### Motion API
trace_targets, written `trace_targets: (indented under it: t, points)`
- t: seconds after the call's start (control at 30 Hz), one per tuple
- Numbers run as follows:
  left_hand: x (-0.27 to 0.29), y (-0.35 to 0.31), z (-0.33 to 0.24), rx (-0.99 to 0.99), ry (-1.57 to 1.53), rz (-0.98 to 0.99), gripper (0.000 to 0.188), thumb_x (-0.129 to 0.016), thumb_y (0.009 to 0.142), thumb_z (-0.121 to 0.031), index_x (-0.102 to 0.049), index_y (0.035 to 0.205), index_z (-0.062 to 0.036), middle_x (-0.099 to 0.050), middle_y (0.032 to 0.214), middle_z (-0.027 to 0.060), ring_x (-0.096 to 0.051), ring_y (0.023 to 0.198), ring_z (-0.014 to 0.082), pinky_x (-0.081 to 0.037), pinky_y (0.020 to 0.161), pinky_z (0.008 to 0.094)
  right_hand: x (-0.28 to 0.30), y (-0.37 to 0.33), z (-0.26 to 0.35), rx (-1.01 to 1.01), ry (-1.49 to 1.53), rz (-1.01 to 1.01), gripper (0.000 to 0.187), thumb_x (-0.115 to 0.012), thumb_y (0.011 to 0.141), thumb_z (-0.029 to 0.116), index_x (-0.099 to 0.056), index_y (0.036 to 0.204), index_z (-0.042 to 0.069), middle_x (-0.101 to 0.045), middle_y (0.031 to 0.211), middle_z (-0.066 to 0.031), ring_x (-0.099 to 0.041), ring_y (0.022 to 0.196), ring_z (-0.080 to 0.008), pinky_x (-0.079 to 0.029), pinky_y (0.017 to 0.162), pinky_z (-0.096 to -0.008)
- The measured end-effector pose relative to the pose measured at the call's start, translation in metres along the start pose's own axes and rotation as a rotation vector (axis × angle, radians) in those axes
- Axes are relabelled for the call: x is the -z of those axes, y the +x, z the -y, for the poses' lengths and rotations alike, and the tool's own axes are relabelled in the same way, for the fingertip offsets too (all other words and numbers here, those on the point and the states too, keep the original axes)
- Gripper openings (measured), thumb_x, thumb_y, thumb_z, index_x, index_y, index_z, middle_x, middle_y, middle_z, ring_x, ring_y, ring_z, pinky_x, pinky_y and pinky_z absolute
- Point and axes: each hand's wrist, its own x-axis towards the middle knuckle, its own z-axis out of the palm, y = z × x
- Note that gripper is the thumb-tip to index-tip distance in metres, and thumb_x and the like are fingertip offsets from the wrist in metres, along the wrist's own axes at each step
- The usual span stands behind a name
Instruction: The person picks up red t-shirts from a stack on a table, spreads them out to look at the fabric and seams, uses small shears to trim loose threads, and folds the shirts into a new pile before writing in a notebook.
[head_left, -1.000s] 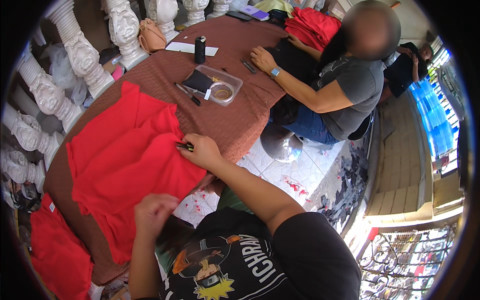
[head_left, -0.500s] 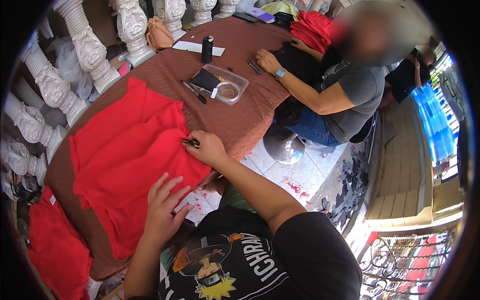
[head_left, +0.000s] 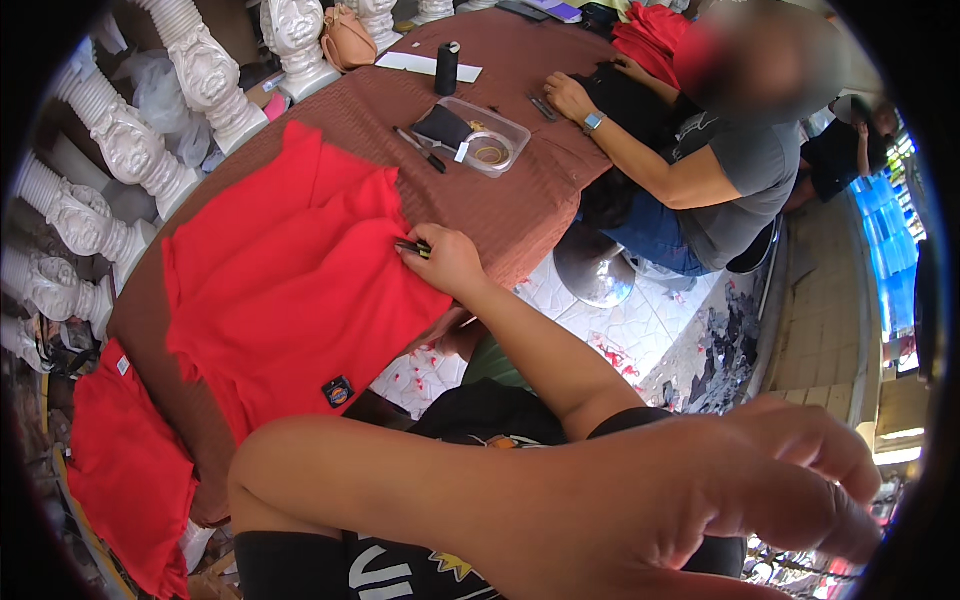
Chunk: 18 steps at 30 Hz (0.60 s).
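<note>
A red garment [head_left: 290, 270] lies spread over the brown-covered table, with a dark patch label [head_left: 338, 391] at its near edge. My right hand [head_left: 447, 262] rests at the garment's right side, closed around small thread snips [head_left: 412, 247] with black and yellow showing. Across the foreground, close to the camera, stretches my left arm, its elbow at the left. My left hand [head_left: 740, 490] is at the lower right, off the table, its fingers bent but apart and partly blurred. I see nothing held in it.
A clear tray [head_left: 515, 135] holds a dark pouch and a ring-shaped item. Close by are a pen [head_left: 420, 150] and a black thread spool [head_left: 447, 68]. Another red garment [head_left: 130, 470] hangs at the left. Across the table sits a person [head_left: 690, 170] with black cloth. White balusters [head_left: 205, 80] line the back.
My left hand has left the garment and swung up and right, close to the camera. The patch label now shows. My right hand still grips the snips; the view has shifted slightly.
</note>
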Motion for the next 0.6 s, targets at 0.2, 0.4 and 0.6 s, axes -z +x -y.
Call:
trace_targets:
  t: [0.2,0.4,0.6]
  points:
    - [-0.01,0.007,0.008,-0.021,-0.055,-0.029,0.05,-0.062,0.086,-0.034,-0.056,0.115,0.0063,-0.058,0.111,0.0165,-0.051,0.108,0.0266,-0.037,0.093,0.0384,-0.001,0.0,-0.002,0.004,0.01,0.002,0.023,-0.066,0.073,0.025,-0.061,0.083,0.005,-0.062,0.079,-0.0119,-0.061,0.073,-0.0325,-0.048,0.065,-0.0415]
    - [-0.018,0.015,0.016,-0.032,-0.077,-0.032,0.045,-0.061,0.087,-0.031,-0.058,0.113,0.0059,-0.06,0.105,0.015,-0.053,0.102,0.0238,-0.04,0.089,0.0356,0.0,-0.001,-0.002,0.007,0.019,-0.009,0.023,-0.066,0.072,0.025,-0.061,0.083,0.005,-0.062,0.08,-0.0115,-0.061,0.073,-0.0321,-0.048,0.065,-0.0415]
    - [-0.015,0.017,0.018,-0.023,-0.079,-0.038,0.04,-0.06,0.088,-0.027,-0.059,0.111,0.0055,-0.062,0.099,0.0134,-0.056,0.096,0.021,-0.042,0.085,0.0328,0.0,-0.001,-0.002,0.018,-0.002,-0.004,0.024,-0.066,0.072,0.025,-0.061,0.084,0.005,-0.062,0.08,-0.0114,-0.062,0.074,-0.0319,-0.049,0.066,-0.0416]
